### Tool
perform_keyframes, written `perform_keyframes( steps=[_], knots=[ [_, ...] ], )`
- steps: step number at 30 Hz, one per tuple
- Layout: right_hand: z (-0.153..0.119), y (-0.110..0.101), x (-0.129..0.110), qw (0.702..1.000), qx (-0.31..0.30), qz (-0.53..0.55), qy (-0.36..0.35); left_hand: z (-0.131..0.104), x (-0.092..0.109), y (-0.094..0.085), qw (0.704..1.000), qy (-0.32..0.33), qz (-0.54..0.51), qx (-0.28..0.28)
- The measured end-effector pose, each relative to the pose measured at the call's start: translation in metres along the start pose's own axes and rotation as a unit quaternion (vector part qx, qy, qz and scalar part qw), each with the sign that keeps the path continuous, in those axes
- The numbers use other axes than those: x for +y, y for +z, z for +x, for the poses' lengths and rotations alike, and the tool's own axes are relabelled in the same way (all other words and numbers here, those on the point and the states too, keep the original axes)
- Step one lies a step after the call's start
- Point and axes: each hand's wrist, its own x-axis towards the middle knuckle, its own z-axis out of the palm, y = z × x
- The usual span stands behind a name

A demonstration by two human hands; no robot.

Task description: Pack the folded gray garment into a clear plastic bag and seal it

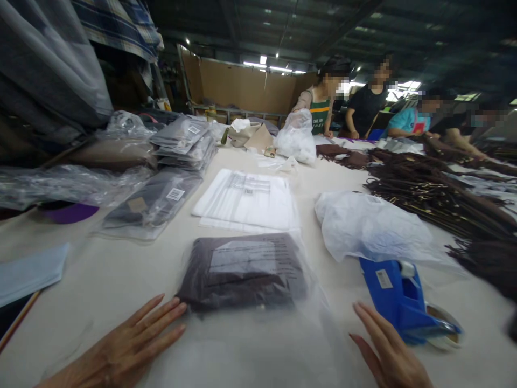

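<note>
head view: bagged dark garment (242, 272) between open hands, left (125, 345), right (390, 350)

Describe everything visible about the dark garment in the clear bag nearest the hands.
The bagged garment is dark brown fabric, folded flat into a rough rectangle inside a clear plastic bag with faint printed text on top. It lies flat on the pale table, with the bag's loose end running toward the camera. The left hand has fingertips at its near left corner; the right hand lies flat beside the bag's edge.
</note>
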Motion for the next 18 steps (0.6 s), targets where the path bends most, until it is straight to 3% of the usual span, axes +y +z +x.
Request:
perform_keyframes(
  steps=[5, 8, 10, 13, 16, 18],
  knots=[
    [0.056, 0.035, 0.002, 0.967, -0.073, 0.02, -0.241, 0.03, 0.0, 0.0, 0.996, 0.085, -0.018, -0.006],
    [0.073, 0.032, 0.0, 0.934, -0.166, 0.117, -0.296, 0.023, -0.003, 0.01, 0.992, 0.084, -0.091, -0.029],
    [0.076, 0.028, -0.006, 0.909, -0.242, 0.267, -0.211, 0.006, -0.003, 0.025, 0.984, -0.009, -0.18, -0.004],
    [0.073, 0.026, -0.021, 0.86, -0.299, 0.413, 0.012, -0.016, 0.002, 0.04, 0.928, -0.206, -0.309, 0.034],
    [0.067, 0.028, -0.035, 0.834, -0.299, 0.436, 0.161, -0.014, 0.014, 0.037, 0.891, -0.318, -0.321, 0.029],
    [0.064, 0.029, -0.042, 0.817, -0.254, 0.451, 0.257, -0.003, 0.022, 0.028, 0.882, -0.37, -0.288, 0.046]
  ],
)
